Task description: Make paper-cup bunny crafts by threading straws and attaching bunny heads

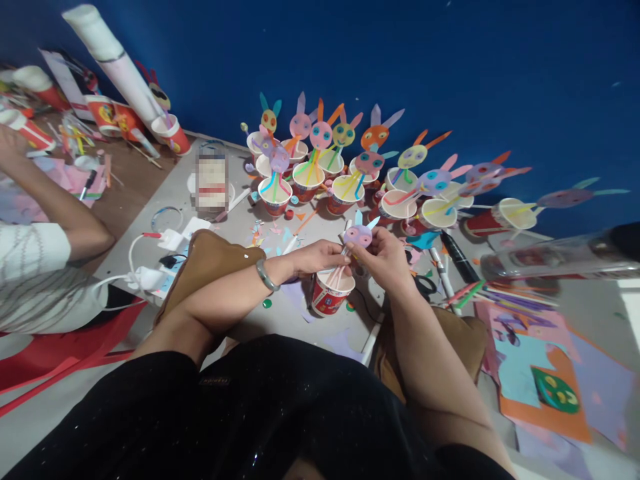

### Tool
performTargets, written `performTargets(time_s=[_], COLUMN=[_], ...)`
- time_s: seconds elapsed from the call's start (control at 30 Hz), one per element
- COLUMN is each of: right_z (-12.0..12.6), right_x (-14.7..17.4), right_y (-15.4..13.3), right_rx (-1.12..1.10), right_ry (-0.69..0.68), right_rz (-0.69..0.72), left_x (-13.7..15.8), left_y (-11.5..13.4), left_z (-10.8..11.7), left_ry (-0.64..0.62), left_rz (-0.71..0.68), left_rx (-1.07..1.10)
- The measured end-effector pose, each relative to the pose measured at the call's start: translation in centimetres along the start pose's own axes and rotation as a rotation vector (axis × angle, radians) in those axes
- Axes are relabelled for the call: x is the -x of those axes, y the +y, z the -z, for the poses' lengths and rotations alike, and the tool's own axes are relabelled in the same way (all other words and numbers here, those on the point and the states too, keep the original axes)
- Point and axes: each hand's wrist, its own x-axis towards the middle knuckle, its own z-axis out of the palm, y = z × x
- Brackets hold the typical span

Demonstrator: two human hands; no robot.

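Between my two hands is a paper rabbit puppet with a purple round head (pixel 358 235) and pale blue ears. My left hand (pixel 320 256) pinches the puppet just below its head from the left. On the right, my right hand (pixel 383 257) grips the head's lower edge between thumb and fingers. Pale pink strips hang from the puppet into a red and white paper cup (pixel 332 301), which stands upright under my hands. What else my fingertips cover is hidden.
Several finished rabbit puppets in paper cups (pixel 309 175) line the blue wall. Brown cushions (pixel 210 280) lie under my forearms. Black scissors (pixel 425 287), markers (pixel 457 257) and coloured paper (pixel 525 367) are at right. A co-worker's arm (pixel 55 200) is at left, near white chargers (pixel 150 277).
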Motion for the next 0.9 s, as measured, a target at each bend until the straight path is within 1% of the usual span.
performTargets(time_s=[0.17, 0.37, 0.53, 0.63, 0.73, 0.83, 0.9], right_z=[0.0, 0.6, 0.7, 1.2, 2.2, 2.9, 2.9], right_x=[-0.2, -0.4, -0.2, -0.1, 0.3, 1.0, 1.6], right_y=[-0.3, -1.3, -1.7, -2.0, -2.3, -2.7, -3.0], right_rx=[-0.011, -0.062, -0.049, -0.067, -0.046, 0.050, 0.139], right_ry=[0.002, 0.062, 0.065, 0.088, 0.093, 0.034, -0.049], right_rz=[-0.020, 0.006, 0.011, 0.013, 0.010, 0.009, 0.001], left_x=[-0.4, -0.2, 0.1, 0.1, -0.1, -0.2, -0.3], left_y=[-0.5, -0.3, 0.0, 0.0, 0.3, 0.7, 0.8], left_z=[0.3, 0.2, -0.1, 0.1, 0.4, 0.5, 0.6], left_ry=[0.012, 0.000, 0.002, 0.013, 0.035, 0.098, 0.146], left_rz=[0.011, 0.004, 0.012, 0.000, -0.022, -0.048, -0.062], left_rx=[0.040, -0.067, -0.073, -0.088, -0.053, -0.018, -0.017])
